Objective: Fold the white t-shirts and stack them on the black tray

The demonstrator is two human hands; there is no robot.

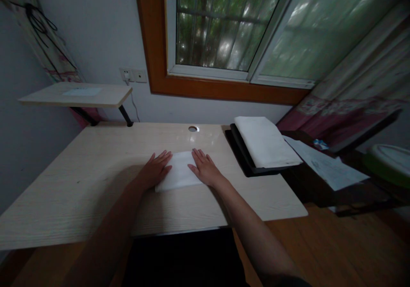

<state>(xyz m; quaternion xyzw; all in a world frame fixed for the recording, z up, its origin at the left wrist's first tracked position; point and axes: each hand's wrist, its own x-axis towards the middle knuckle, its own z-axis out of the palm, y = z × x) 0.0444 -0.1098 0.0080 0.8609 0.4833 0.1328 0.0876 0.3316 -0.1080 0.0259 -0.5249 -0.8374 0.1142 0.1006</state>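
Note:
A small white rectangle, which looks like a folded cloth or paper (180,171), lies flat on the pale wooden desk (96,201). My left hand (156,168) rests on its left edge, fingers stretched forward and thumb pointing inward. Across from it, my right hand (205,167) lies flat over the right edge with its fingers spread. Both palms face down, and neither hand grips anything. The side edges of the white piece are partly hidden under my hands.
To the right, a white folded stack (265,142) sits on a black tray-like holder (240,154). A raised shelf (77,95) stands at the back left. A cable hole (192,129) is near the back edge. Papers (323,161) lie on dark furniture beyond the desk's right side.

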